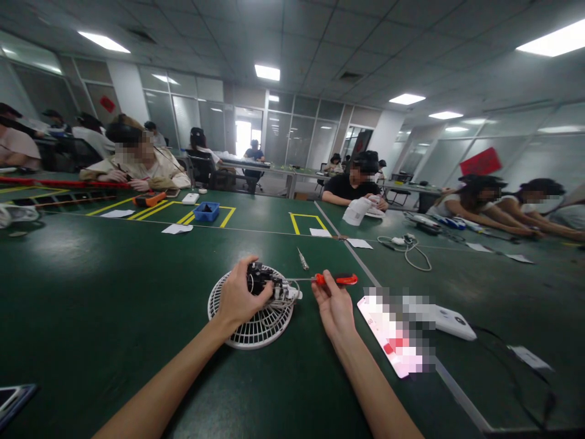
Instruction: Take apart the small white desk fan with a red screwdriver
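- The left hand holds the black motor, its fingers over the top and its thumb on the near side; the motor is over the white grille, which lies on the green table.
- The right hand grips the red handle of a screwdriver, its shaft pointing left at the motor. Whether the tip is seated cannot be told.
- If the tip is off-line, it could slip and jab the left thumb, which sits close to its path.
- White wires bunch below the shaft; a stray tip might nick them, or they could snag in the grille's slats.
- The round grille looks a shaky base: an uneven push might make it slide or tip, turning the motor in the left hand.
- A small tool lies loose beyond the screwdriver, and a careless sweep might roll it away.
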Demonstrator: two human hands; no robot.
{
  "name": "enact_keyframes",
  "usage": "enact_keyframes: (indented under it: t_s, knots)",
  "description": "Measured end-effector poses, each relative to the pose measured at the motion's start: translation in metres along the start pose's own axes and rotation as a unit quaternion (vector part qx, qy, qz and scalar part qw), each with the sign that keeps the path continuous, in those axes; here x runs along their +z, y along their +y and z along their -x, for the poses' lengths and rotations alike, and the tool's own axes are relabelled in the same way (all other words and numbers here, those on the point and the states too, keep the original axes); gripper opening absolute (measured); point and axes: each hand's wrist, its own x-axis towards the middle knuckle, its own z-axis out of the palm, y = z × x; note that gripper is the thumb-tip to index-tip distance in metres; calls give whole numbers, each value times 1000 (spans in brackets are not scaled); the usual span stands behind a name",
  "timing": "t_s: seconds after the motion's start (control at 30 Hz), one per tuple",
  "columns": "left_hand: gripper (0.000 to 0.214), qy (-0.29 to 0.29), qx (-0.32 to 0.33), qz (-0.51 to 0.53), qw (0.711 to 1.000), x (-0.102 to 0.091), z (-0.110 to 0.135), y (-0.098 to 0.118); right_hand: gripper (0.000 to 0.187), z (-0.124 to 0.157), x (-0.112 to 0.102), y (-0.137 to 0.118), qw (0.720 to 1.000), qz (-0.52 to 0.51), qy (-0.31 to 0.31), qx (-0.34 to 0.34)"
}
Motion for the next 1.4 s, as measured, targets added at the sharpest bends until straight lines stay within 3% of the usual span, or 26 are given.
enact_keyframes:
  t_s: [0.3, 0.77, 1.13, 1.4]
  knots:
    - [51, -5, -9, 4, 1000, -1, 0, 0, 39, -2, -5, 1, 998, -41, -38, 0]
    - [41, -1, 25, 15, 1000, -2, -1, 1, 32, -9, -10, -1, 999, 11, -27, 25]
    - [41, -2, 29, 10, 1000, -2, -2, 2, 21, -8, -8, 1, 999, -26, -20, 30]
    - [41, -2, 29, 13, 999, -1, -2, 1, 27, -3, -4, -5, 998, -42, -26, 51]
